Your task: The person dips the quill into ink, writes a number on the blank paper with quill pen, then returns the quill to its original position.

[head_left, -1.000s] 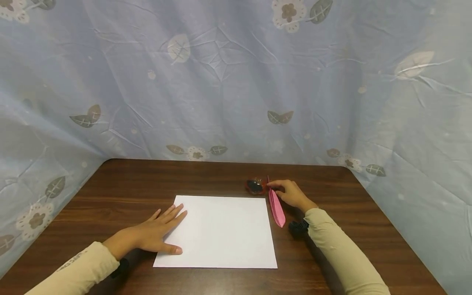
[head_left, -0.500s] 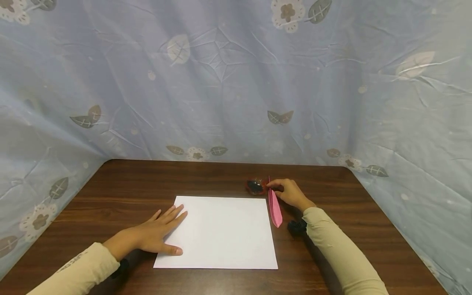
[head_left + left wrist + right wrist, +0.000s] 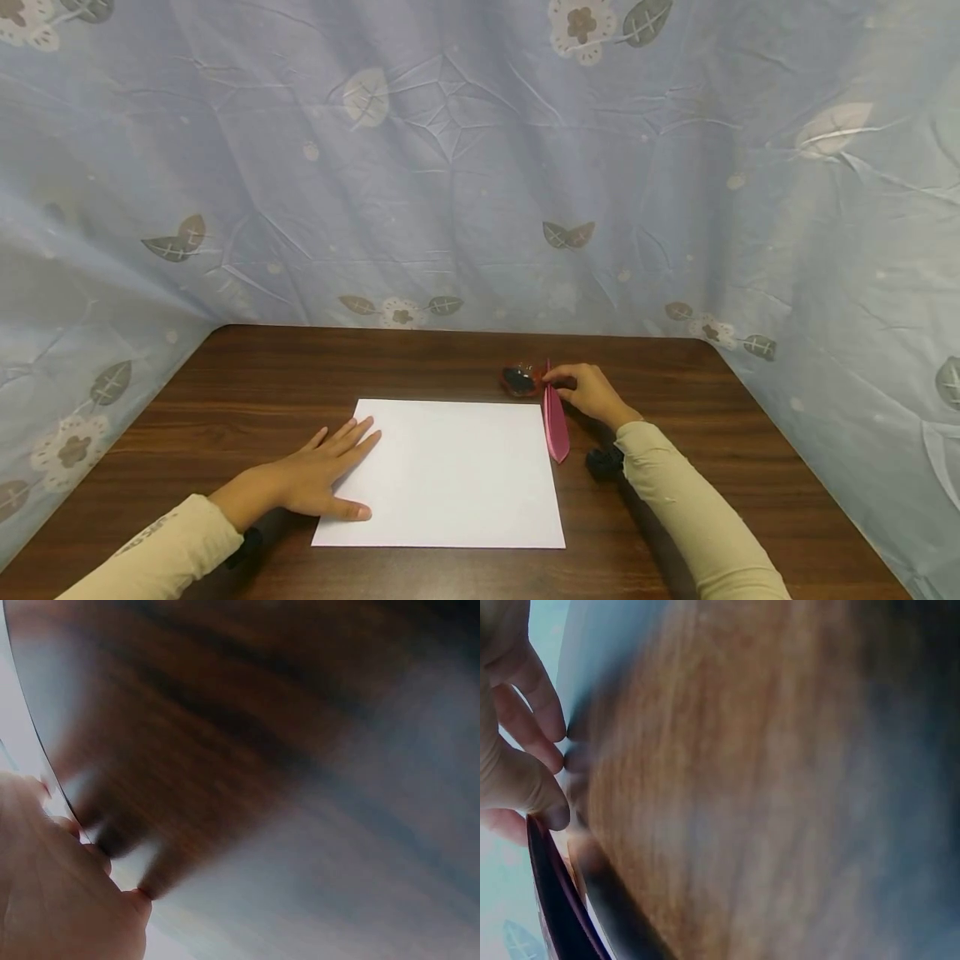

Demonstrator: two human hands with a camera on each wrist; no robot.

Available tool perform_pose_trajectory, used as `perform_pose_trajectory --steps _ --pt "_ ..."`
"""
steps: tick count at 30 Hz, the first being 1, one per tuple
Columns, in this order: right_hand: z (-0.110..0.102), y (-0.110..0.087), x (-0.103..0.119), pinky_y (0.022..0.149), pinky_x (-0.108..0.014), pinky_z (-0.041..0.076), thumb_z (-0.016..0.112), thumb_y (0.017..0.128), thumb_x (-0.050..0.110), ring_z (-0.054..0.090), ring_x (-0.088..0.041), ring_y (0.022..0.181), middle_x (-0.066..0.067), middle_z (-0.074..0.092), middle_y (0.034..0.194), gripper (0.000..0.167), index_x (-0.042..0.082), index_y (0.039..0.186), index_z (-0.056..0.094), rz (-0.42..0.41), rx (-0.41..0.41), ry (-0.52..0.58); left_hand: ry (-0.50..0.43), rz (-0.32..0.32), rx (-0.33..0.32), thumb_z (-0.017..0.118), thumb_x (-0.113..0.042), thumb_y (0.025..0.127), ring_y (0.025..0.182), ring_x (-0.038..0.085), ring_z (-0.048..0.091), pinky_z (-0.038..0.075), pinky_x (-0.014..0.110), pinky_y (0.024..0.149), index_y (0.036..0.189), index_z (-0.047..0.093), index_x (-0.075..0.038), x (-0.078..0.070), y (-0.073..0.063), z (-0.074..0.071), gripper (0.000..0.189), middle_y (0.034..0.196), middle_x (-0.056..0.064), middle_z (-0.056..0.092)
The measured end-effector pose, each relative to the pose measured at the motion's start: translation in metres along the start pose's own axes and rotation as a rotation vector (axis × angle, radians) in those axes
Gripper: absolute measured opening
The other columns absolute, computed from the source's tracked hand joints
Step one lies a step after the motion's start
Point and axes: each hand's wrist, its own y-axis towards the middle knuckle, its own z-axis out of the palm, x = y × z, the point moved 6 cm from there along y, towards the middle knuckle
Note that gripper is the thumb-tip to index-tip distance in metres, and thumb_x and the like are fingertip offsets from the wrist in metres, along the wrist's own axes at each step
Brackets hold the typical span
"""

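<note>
My left hand point(image 3: 318, 475) lies flat with fingers spread on the left side of a white sheet point(image 3: 457, 475). In the left wrist view, the hand's fingertips meet the dark table at the lower left. My right hand point(image 3: 588, 392) pinches the far part of a slim pink layered thing point(image 3: 556, 429), standing on edge by the sheet's right side. Its near end tapers to a point. In the right wrist view, thumb and fingers close on the end of this thing point(image 3: 559, 900), which looks dark there. Just left of the right fingertips lies a small red-rimmed thing with a dark, shiny face point(image 3: 519, 380).
The brown wooden table point(image 3: 300, 367) reaches back to a pale blue curtain point(image 3: 480, 183) with leaf and flower prints, which also hangs along both sides. A small black device point(image 3: 603, 463) sits under the right wrist.
The near end of the pink thing has swung a little left, up to the sheet's right edge, and its side faces up less brightly. The left hand and the sheet have stayed put.
</note>
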Motion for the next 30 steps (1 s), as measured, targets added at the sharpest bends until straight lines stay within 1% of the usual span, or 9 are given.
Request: perform_pose_trajectory --steps 8,16,20,22,24,27,29,30 --pt "0.0 0.005 0.001 0.086 -0.045 0.051 0.072 0.08 -0.005 0.065 -0.026 0.095 -0.006 0.071 0.096 0.023 0.011 0.097 0.071 -0.027 -0.021 -0.024 -0.008 0.0 0.01 0.059 -0.069 0.08 0.145 0.042 0.0 0.003 0.07 0.108 0.154 0.014 -0.009 0.001 0.0 -0.003 0.105 0.161 0.017 0.001" --pt "-0.002 0.007 0.005 0.084 -0.045 0.051 0.072 0.079 -0.007 0.065 -0.025 0.092 -0.004 0.07 0.093 0.024 0.011 0.094 0.07 -0.057 -0.019 -0.048 -0.009 0.0 0.023 0.059 -0.068 0.081 0.145 0.042 0.001 0.003 0.07 0.109 0.154 0.014 -0.008 0.0 0.0 -0.009 0.105 0.16 0.017 0.001" --pt "-0.005 0.007 0.007 0.085 -0.044 0.051 0.072 0.079 -0.006 0.066 -0.025 0.094 -0.005 0.071 0.095 0.023 0.011 0.094 0.069 -0.068 -0.023 -0.036 -0.017 -0.003 0.032 0.06 -0.068 0.081 0.145 0.042 0.001 0.004 0.069 0.109 0.154 0.015 -0.008 0.0 0.0 -0.012 0.105 0.16 0.017 0.001" --pt "-0.008 0.006 0.008 0.085 -0.045 0.052 0.072 0.079 -0.005 0.066 -0.026 0.095 -0.006 0.071 0.096 0.023 0.011 0.095 0.068 -0.07 -0.038 -0.033 -0.02 -0.006 0.038 0.06 -0.068 0.081 0.145 0.042 0.001 0.004 0.069 0.109 0.154 0.015 -0.008 -0.001 0.001 -0.013 0.105 0.16 0.017 0.001" --pt "-0.012 0.005 0.007 0.086 -0.046 0.052 0.072 0.08 -0.005 0.066 -0.027 0.096 -0.008 0.071 0.098 0.023 0.012 0.095 0.068 -0.073 -0.074 -0.032 -0.018 -0.009 0.04 0.059 -0.068 0.08 0.145 0.042 0.001 0.003 0.069 0.109 0.154 0.014 -0.008 -0.001 0.001 -0.013 0.105 0.16 0.017 0.001" --pt "-0.02 0.004 0.006 0.081 -0.047 0.053 0.072 0.079 -0.007 0.067 -0.027 0.093 -0.007 0.072 0.097 0.025 0.013 0.094 0.068 -0.091 -0.172 -0.017 -0.021 -0.01 0.042 0.059 -0.068 0.08 0.145 0.042 0.001 0.003 0.069 0.109 0.154 0.014 -0.008 -0.002 0.001 -0.014 0.106 0.16 0.018 0.001" --pt "-0.025 0.003 0.007 0.077 -0.046 0.054 0.072 0.077 -0.008 0.068 -0.026 0.089 -0.007 0.072 0.093 0.026 0.011 0.094 0.068 -0.134 -0.246 0.012 -0.024 -0.01 0.043 0.06 -0.068 0.08 0.145 0.043 0.001 0.003 0.069 0.109 0.154 0.014 -0.008 -0.002 0.0 -0.014 0.105 0.16 0.018 0.001" --pt "-0.027 0.002 0.008 0.073 -0.042 0.054 0.072 0.076 -0.009 0.068 -0.023 0.084 -0.007 0.072 0.09 0.026 0.01 0.094 0.068 -0.166 -0.284 0.027 -0.026 -0.01 0.043 0.06 -0.068 0.08 0.145 0.043 0.001 0.003 0.07 0.109 0.154 0.014 -0.008 -0.002 0.0 -0.014 0.105 0.16 0.018 0.001"
